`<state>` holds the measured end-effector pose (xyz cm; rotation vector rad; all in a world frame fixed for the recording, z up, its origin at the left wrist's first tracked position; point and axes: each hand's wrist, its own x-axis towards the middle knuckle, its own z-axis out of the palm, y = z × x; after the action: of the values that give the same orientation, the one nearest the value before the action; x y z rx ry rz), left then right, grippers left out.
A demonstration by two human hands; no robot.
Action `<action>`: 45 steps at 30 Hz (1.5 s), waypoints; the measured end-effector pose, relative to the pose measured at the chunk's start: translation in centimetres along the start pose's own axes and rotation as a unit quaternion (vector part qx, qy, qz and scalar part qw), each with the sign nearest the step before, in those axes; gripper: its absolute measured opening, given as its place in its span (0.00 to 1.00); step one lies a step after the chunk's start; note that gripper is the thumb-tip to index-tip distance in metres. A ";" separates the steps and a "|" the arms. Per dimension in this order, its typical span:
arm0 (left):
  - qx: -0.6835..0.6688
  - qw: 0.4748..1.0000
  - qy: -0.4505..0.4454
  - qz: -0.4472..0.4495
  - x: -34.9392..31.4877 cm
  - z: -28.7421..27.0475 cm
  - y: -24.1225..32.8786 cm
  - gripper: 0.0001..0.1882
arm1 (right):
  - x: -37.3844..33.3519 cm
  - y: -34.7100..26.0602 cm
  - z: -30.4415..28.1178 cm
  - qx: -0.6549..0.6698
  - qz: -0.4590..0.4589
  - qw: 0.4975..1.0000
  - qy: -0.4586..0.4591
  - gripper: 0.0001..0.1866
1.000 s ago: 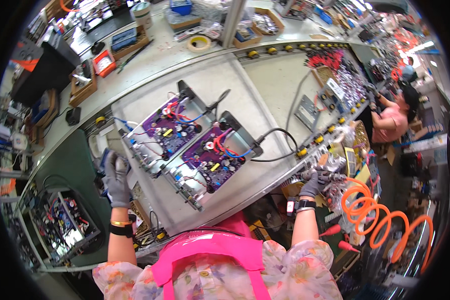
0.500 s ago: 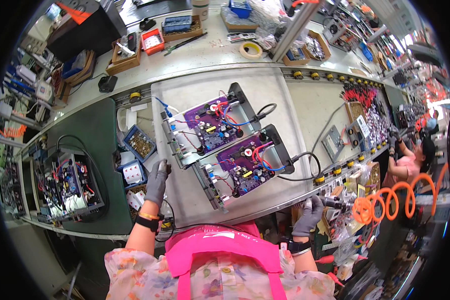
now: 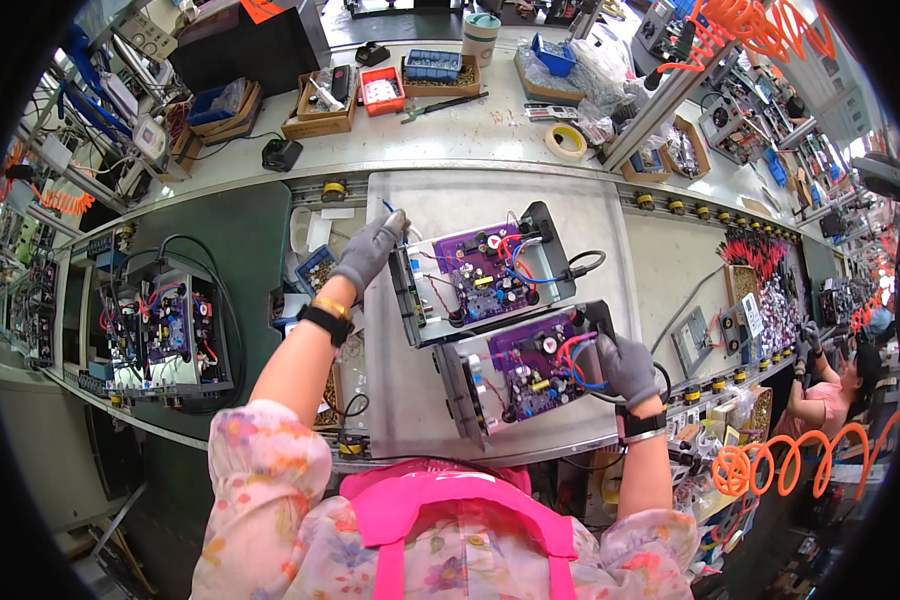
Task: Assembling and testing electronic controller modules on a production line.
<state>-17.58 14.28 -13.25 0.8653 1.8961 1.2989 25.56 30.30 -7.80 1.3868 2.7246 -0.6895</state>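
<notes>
Two open metal chassis units with purple circuit boards lie side by side on a pale board [image 3: 395, 400]. My left hand [image 3: 370, 252], in a grey glove, is at the left corner of the far chassis [image 3: 485, 275]. Its fingertips are closed on a thin blue wire [image 3: 387, 204] whose end sticks out past them. My gloved right hand [image 3: 627, 370] grips the right end of the near chassis [image 3: 530, 380], by its black end panel and the red and blue leads. Some of its fingers are hidden.
A third chassis unit [image 3: 165, 340] stands on the green mat at left. Small-parts bins [image 3: 318, 268] sit beside the board. Loose metal panels [image 3: 692, 340] lie to the right. An orange coiled hose [image 3: 780, 470] hangs at lower right. A co-worker [image 3: 820, 400] is farther right.
My left hand has moved forward to the far chassis's corner and the blue wire. My right hand has left the driver-like tool at the right edge and taken hold of the near chassis, which now sits slightly turned.
</notes>
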 end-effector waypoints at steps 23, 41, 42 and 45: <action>0.277 0.885 -0.289 0.238 0.6 6.7 10.5 0.17 | -22.0 13.8 18.7 0.111 0.045 0.985 0.124 0.09; 0.388 0.824 -0.047 0.411 -7.2 4.2 6.0 0.18 | -14.2 6.1 20.9 0.127 0.004 0.969 0.214 0.10; 0.399 0.835 -0.031 0.377 -9.4 2.6 5.9 0.19 | -13.8 5.7 21.1 0.129 0.006 0.971 0.201 0.09; 0.302 0.934 0.031 0.189 -16.7 -3.3 4.4 0.14 | -13.3 5.0 22.1 0.284 0.080 0.928 0.229 0.08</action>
<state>-10.39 0.20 -5.52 1.5782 2.3020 0.9458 33.30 14.13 -26.99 2.0966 2.7974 -1.3795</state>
